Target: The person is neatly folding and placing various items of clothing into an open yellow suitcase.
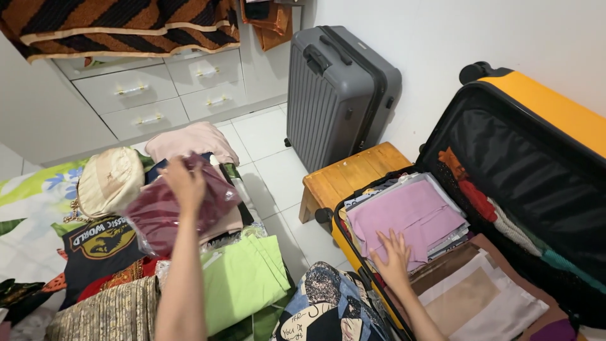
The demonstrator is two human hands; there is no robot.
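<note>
My left hand reaches out over a heap of clothes and grips a maroon garment in a clear plastic bag, lifted a little off the pile. My right hand lies flat, fingers spread, on a folded lilac cloth that tops a stack inside the open yellow suitcase. Beige and white folded pieces lie beside that stack in the case.
A closed grey suitcase stands against the wall, with a low wooden stool in front of it. The pile holds a lime-green cloth, a pink cloth, a cream bag, a black printed shirt. White drawers are behind.
</note>
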